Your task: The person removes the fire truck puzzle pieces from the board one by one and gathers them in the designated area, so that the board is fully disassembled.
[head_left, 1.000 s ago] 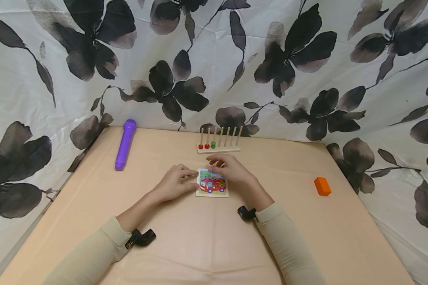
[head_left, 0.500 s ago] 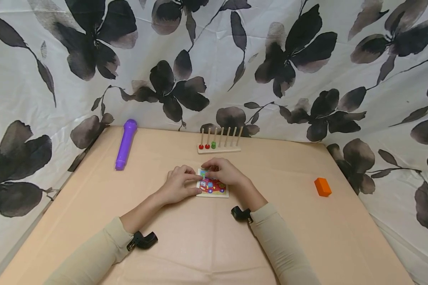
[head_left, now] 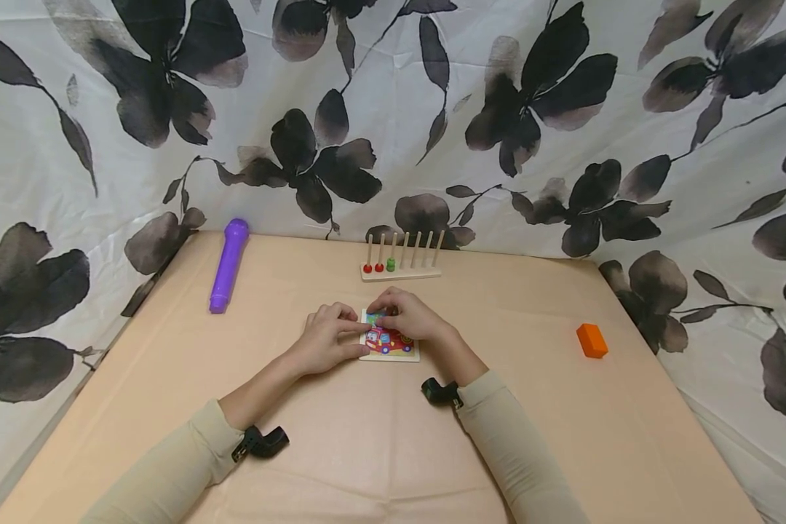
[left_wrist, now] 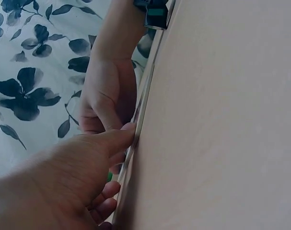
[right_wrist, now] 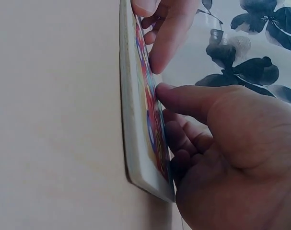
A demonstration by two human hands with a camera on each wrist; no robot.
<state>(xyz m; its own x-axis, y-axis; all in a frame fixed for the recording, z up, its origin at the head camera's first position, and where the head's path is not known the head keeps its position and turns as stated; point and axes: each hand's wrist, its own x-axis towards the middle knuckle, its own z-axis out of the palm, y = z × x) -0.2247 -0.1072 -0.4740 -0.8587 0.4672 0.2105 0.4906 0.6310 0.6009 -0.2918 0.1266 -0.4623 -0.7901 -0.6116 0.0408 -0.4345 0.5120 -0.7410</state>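
Observation:
A small flat board with a red fire-truck picture (head_left: 393, 346) lies on the table in front of me, probably a puzzle. My left hand (head_left: 330, 338) is at its left side, index finger stretched over the picture and thumb at the left edge. Over the upper part rests my right hand (head_left: 406, 313). In the right wrist view, the right thumb (right_wrist: 183, 99) touches the picture (right_wrist: 152, 100) and the other fingers curl beside it. Whether they pinch a piece is hidden. The left wrist view shows the left thumb (left_wrist: 119, 140) at the board's edge.
Behind the hands stands a wooden peg rack (head_left: 401, 273) with red and green beads on its left pegs. A purple microphone-shaped tube (head_left: 229, 266) lies at the back left. An orange block (head_left: 592, 340) sits to the right. Floral cloth (head_left: 419, 131) hangs behind the table (head_left: 340, 444).
My right hand has moved slightly left, its thumb now lower over the picture. My left index finger has reached further onto the board. The board has stayed in place.

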